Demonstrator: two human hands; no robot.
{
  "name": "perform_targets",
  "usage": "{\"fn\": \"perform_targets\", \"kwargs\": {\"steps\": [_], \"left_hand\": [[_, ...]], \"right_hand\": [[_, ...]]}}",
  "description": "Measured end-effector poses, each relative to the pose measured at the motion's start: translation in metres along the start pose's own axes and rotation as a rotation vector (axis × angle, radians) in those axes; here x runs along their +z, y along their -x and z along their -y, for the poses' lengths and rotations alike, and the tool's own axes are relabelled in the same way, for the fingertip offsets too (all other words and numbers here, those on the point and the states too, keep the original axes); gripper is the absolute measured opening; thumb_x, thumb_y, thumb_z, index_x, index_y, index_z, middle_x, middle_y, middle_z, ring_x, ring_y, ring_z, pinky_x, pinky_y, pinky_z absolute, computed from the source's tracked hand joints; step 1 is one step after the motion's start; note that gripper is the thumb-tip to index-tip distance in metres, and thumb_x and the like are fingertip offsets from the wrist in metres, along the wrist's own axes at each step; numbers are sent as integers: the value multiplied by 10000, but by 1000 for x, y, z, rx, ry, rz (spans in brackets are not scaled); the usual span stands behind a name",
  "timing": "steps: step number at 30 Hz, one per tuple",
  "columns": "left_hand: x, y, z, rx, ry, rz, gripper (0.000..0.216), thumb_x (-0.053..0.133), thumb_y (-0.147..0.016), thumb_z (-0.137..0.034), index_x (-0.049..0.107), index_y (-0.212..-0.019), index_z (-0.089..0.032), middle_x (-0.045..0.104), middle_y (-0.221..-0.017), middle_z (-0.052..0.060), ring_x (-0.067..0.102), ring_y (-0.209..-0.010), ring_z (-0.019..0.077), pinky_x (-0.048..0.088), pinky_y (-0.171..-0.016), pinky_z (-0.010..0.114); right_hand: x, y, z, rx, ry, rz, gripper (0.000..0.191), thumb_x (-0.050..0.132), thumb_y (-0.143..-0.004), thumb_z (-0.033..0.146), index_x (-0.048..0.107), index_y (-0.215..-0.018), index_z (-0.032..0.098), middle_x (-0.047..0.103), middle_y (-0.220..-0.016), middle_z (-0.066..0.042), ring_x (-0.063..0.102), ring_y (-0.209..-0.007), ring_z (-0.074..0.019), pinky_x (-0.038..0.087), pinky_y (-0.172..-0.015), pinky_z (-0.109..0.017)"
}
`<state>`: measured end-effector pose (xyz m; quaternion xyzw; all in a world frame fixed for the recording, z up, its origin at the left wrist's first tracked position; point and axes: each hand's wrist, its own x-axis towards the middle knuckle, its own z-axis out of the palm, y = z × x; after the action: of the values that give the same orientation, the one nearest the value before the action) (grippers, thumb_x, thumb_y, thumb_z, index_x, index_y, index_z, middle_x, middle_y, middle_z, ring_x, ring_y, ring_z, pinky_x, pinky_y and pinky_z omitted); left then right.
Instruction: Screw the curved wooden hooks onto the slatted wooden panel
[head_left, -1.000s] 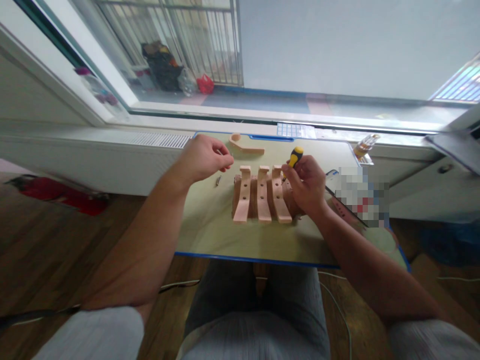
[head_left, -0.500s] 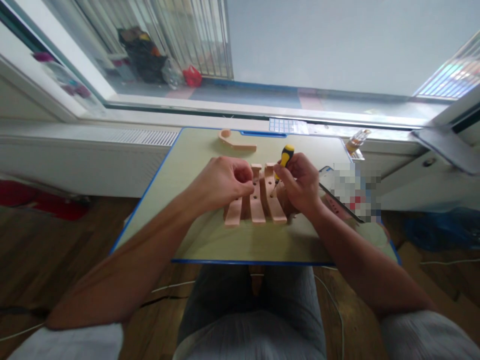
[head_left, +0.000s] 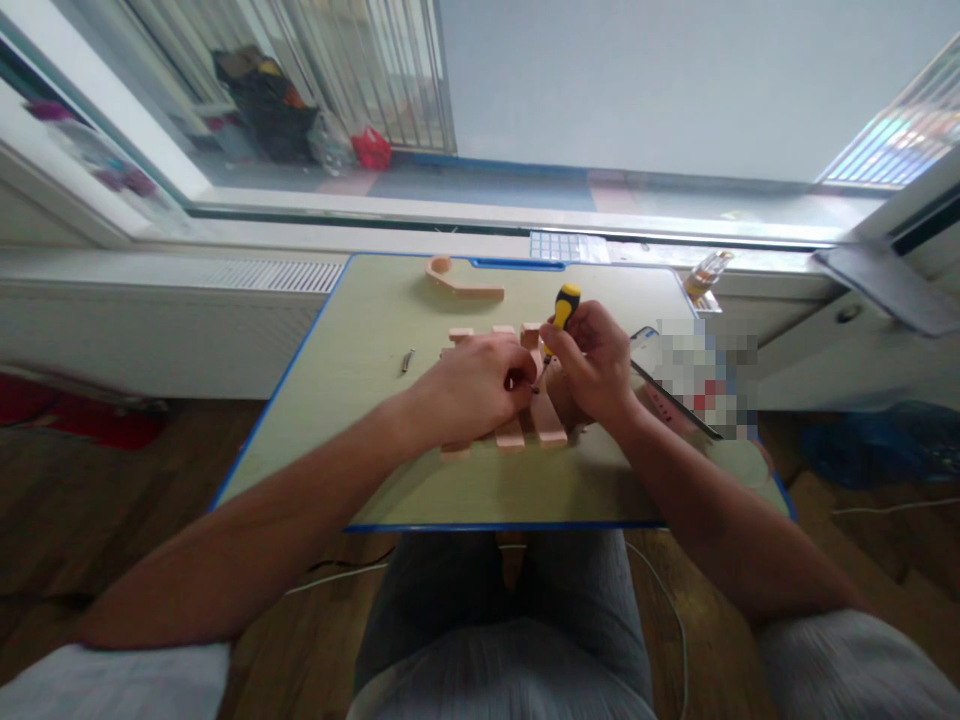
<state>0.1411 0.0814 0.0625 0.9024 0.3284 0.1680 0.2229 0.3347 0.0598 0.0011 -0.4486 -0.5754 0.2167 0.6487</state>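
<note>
A wooden rack (head_left: 525, 430) with three pale upright hooks lies on the green table (head_left: 360, 360) in front of me. My right hand (head_left: 592, 375) is closed round a small screwdriver with a yellow and black handle (head_left: 564, 300), its tip pointing down at the rack. My left hand (head_left: 472, 390) rests over the rack's left hooks, its fingers pinched together right beside the screwdriver tip; what they hold is too small to make out. A single screw (head_left: 407, 359) lies on the table left of the rack. A loose wooden hook (head_left: 459, 280) lies at the table's far edge.
A phone (head_left: 652, 350) lies at the right of the table, next to a blurred patch. A small bottle (head_left: 705, 272) stands on the windowsill beyond. A sheet with a grid (head_left: 566, 246) lies by the window. My legs are under the table's near edge.
My left hand came from the left of the table onto the rack and pinched beside the screwdriver tip. The right hand stayed on the screwdriver. The camera view shifted.
</note>
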Motion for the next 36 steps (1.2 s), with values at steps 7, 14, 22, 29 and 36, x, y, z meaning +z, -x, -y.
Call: {"fn": "perform_targets", "kwargs": {"steps": [7,14,22,29,36], "left_hand": [[6,-4,1,29,74,-28,141,711,-877,-139,835,-909,-198,807,-903,41,717,-806,194,529,-787,353],[15,-6,10,-48,254,-60,45,779,-887,-184,820,-890,-203,820,-864,21,695,-701,147,508,-660,292],[25,-7,16,-69,355,-61,96,785,-887,-226,876,-917,-214,857,-883,39,736,-742,169,544,-674,295],[21,-8,14,-63,212,-53,123,778,-893,-234,901,-897,-233,854,-869,40,740,-768,189,523,-706,337],[15,-5,19,-82,171,-2,156,772,-916,-295,922,-922,-257,858,-900,53,761,-794,202,551,-751,355]], "right_hand": [[1,0,1,6,-23,-7,285,812,-962,394,575,-863,269,558,-741,56,515,-666,-128,409,-618,-329],[1,0,0,1,-36,-14,272,804,-962,355,568,-859,268,569,-760,56,488,-641,-115,381,-601,-327],[0,-1,-3,-18,-10,-30,293,793,-970,331,538,-840,269,567,-777,49,516,-672,-122,417,-630,-326],[1,0,-3,-9,-26,-27,301,796,-967,355,534,-842,274,578,-789,42,524,-675,-126,411,-615,-319],[-1,-3,6,20,-34,-22,170,775,-952,321,624,-897,265,598,-745,51,515,-625,-117,409,-570,-305]]}}
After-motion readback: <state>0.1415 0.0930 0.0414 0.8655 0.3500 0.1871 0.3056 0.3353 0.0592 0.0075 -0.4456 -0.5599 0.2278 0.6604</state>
